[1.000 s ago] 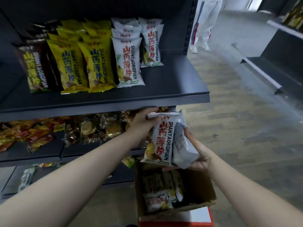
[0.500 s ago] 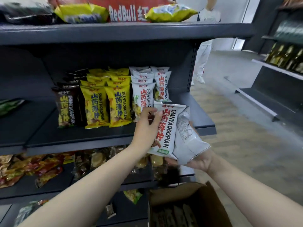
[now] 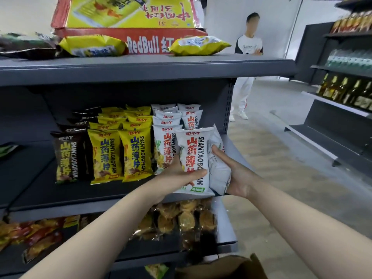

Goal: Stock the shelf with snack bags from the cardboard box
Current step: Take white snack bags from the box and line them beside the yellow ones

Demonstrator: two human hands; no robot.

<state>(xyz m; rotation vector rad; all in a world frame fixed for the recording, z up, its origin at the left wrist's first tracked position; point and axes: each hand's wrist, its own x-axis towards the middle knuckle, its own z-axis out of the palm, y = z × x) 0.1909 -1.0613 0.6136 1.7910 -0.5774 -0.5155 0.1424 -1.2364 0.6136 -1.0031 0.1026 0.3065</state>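
At the middle shelf (image 3: pixel 96 191), left grip (image 3: pixel 179 174) and right grip (image 3: pixel 238 174) were both full lol.
Left one was curled round a front-facing white bag (image 3: pixel 196 158), right one wrapped round a back-facing bag (image 3: pixel 218 172) touching it at 3 o'clock, both at the shelf's front edge. Shelved white bags (image 3: pixel 164 146) sat just at 9 o'clock of those; cardboard box (image 3: pixel 221 266) was down at 6 o'clock, only flaps showing.
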